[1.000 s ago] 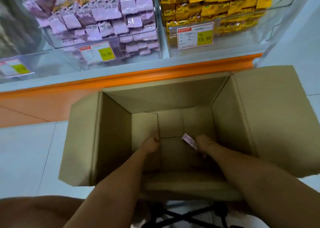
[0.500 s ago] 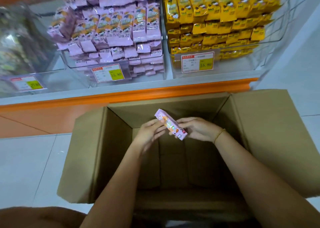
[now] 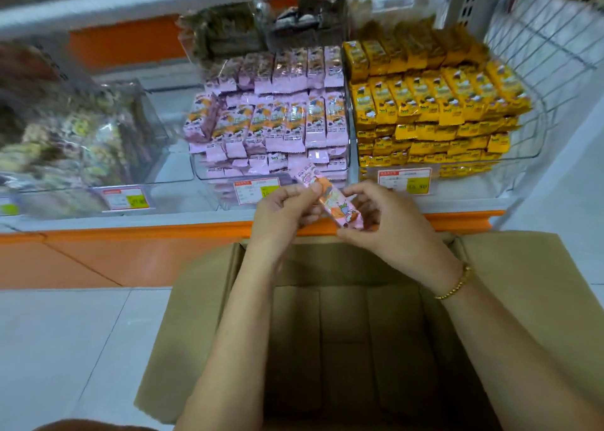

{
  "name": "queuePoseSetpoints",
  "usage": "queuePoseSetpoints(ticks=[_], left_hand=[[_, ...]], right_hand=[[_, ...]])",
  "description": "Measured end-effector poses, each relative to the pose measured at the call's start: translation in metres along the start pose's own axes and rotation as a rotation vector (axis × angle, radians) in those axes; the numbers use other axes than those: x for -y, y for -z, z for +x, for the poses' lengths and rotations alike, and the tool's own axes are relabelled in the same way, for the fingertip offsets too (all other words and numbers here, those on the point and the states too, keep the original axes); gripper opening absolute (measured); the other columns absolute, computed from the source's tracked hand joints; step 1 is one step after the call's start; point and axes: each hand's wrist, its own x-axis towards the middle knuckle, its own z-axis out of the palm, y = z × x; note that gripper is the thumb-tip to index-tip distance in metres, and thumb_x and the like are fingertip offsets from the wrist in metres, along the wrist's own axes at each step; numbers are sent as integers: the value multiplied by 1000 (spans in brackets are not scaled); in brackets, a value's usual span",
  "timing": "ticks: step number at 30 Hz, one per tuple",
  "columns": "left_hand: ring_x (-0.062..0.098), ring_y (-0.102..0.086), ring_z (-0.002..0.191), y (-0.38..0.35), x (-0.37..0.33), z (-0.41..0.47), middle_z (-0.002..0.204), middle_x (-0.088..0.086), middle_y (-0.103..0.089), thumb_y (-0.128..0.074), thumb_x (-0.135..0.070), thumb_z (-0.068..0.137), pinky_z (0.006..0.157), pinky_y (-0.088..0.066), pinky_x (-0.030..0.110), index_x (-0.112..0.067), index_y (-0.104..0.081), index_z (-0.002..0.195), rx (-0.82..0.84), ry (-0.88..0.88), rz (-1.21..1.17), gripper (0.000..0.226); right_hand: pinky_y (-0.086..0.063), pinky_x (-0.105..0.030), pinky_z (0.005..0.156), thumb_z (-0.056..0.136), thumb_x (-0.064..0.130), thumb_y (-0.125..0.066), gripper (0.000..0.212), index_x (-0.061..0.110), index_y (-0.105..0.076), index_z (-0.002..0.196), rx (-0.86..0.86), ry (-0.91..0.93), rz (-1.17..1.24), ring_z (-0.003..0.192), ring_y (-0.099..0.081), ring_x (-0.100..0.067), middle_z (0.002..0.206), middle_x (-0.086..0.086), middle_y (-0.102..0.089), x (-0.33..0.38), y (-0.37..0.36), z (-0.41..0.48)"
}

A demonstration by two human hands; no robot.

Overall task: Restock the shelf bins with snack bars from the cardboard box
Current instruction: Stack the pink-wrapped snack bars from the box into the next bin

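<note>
The left hand (image 3: 281, 208) and right hand (image 3: 385, 221) pinch one pink snack bar (image 3: 330, 201) in their fingers over the cardboard box (image 3: 523, 283), at its 12 o'clock rim. The pink bin (image 3: 209, 178) looks heaped, so the bar could slide off.

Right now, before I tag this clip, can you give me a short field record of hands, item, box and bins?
left hand: pinches the bar's far end
right hand: holds its near end
bar: one, pink-orange wrapper, held above the box's far edge
box: open, no bars visible inside
pink bin: stacked high, just beyond the hands
yellow bin: stacked high, right of pink
</note>
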Motion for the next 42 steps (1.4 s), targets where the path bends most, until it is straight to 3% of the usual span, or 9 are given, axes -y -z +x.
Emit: queuePoseSetpoints(ticks=[4, 7, 10, 16, 25, 30, 34, 37, 42], left_hand=[[13, -63, 70, 14, -37, 1, 76, 5, -69, -62, -16, 91, 67, -54, 20, -9, -68, 95, -18, -142, 136, 10], [10, -64, 76, 46, -58, 12, 83, 3, -69, -63, -12, 90, 72, -52, 20, -11, -65, 109, -195, -347, 413, 20], [13, -60, 96, 87, -80, 26, 112, 6, -63, -72, -8, 80, 84, -43, 17, -15, -60, 121, -358, -522, 749, 43], [21, -41, 130, 135, -91, 66, 144, 5, -41, -87, -23, 64, 102, -33, 29, -32, -37, 143, -134, -355, 1058, 94], [15, -56, 100, 143, -84, 88, 124, -2, -55, -88, -17, 62, 84, -46, 28, -30, -50, 130, -145, -416, 971, 79], [21, -54, 106, 143, -89, 83, 127, 4, -51, -88, -23, 62, 84, -43, 27, -28, -45, 134, -137, -365, 1007, 83], [5, -56, 76, 136, -106, 52, 90, -6, -60, -74, -30, 80, 69, -45, 24, -17, -64, 93, -339, -603, 1052, 21], [5, -59, 63, 114, -111, 32, 68, -6, -64, -63, -30, 89, 59, -43, 23, -19, -64, 72, -127, -572, 1087, 21], [10, -59, 90, 69, -66, 48, 103, 1, -67, -48, -19, 98, 79, -46, 24, -13, -69, 107, 302, -399, 1104, 23]], right_hand=[[-47, -8, 58, 81, 25, -74, 40, 22, -54, 116, -237, 74, 57, 70, -57, 11, 79, 23, -53, 22, 0, 19], [-44, -23, 51, 84, 23, -69, 33, 19, -54, 114, -354, 154, 1, 56, -49, -6, 64, 15, -45, 42, 2, 43], [-34, -23, 49, 85, 24, -65, 27, 16, -56, 109, -402, 218, -82, 51, -39, -7, 61, 13, -37, 65, -7, 81], [-27, -30, 59, 88, 31, -64, 30, 10, -53, 105, -280, 219, -100, 68, -46, -23, 79, -7, -55, 99, -53, 148], [-44, -31, 84, 83, 24, -72, 40, 12, -56, 118, -107, 270, -131, 101, -55, -24, 106, -8, -62, 107, -68, 157], [-45, -29, 74, 85, 28, -69, 37, 18, -55, 118, -72, 231, -63, 85, -55, -15, 94, 3, -60, 113, -53, 149], [-46, -26, 58, 91, 17, -56, 13, 12, -67, 87, 33, 151, -160, 63, -56, -9, 73, 2, -64, 92, -5, 126], [-49, -20, 62, 93, 11, -50, 22, 15, -72, 92, 219, 53, -373, 73, -60, -5, 87, 6, -69, 70, 25, 108], [-40, -17, 78, 94, 8, -47, 29, 15, -70, 111, 342, -4, -516, 95, -57, -7, 115, 1, -68, 61, 35, 113]])
